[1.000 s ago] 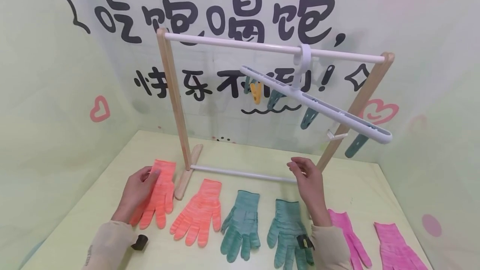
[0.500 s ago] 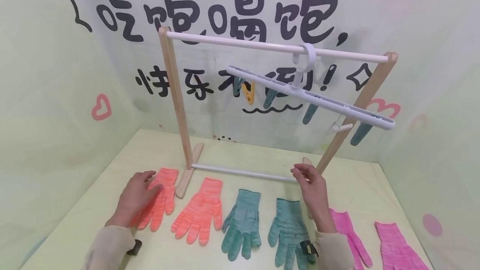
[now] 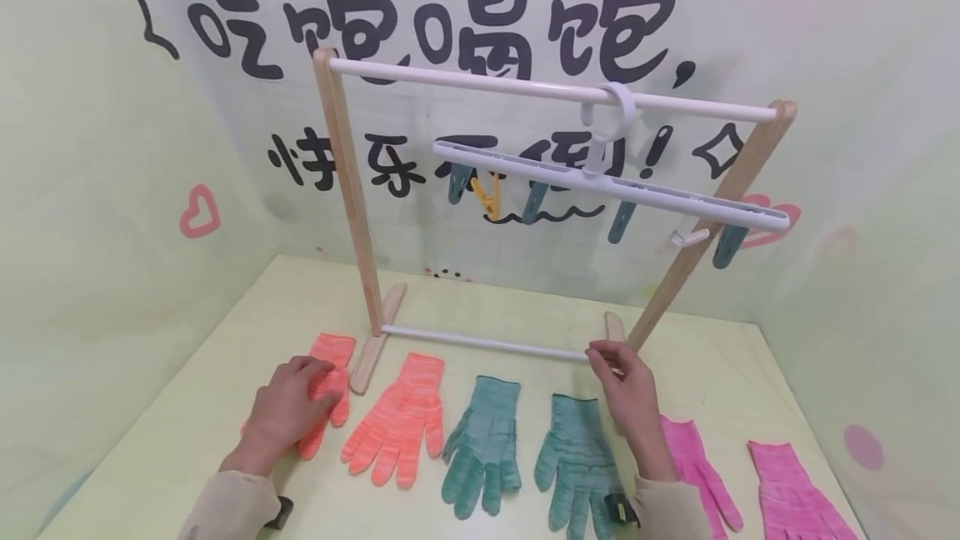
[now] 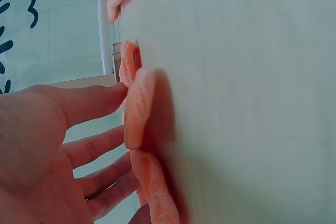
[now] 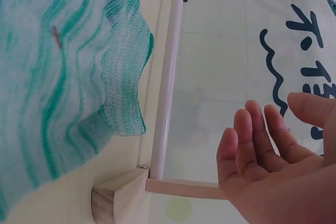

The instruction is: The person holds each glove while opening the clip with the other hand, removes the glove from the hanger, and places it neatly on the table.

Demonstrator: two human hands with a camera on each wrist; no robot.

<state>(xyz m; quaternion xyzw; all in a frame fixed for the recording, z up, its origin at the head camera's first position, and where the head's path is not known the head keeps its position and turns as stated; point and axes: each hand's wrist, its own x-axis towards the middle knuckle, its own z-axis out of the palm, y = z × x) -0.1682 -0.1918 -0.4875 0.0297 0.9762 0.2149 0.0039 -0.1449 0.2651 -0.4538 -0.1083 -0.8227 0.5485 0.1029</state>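
Observation:
My left hand (image 3: 288, 407) lies over an orange knitted glove (image 3: 330, 350) at the far left, covering much of it. In the left wrist view the thumb and spread fingers touch the glove (image 4: 139, 108) without curling round it. Beside it lies a second orange glove (image 3: 401, 415), flat on the table. My right hand (image 3: 626, 386), loosely bent and holding nothing, hovers near the foot of the rack, above and right of a green glove (image 3: 576, 448). Another green glove (image 3: 483, 432) is to that one's left. Two pink gloves (image 3: 795, 490) lie at the right, one partly behind my right forearm.
A wooden rack (image 3: 348, 198) with a white top rod (image 3: 487, 83) stands behind the gloves. From the rod hangs a white clip hanger (image 3: 555, 172) bearing several green clips (image 3: 621, 222) and a yellow clip (image 3: 487, 197). A printed backdrop closes off the rear.
The hanger has turned on the rod, its left end swinging left and its right end rising in view. My left hand has loosened from the orange glove and shifted over it. My right hand has lowered slightly.

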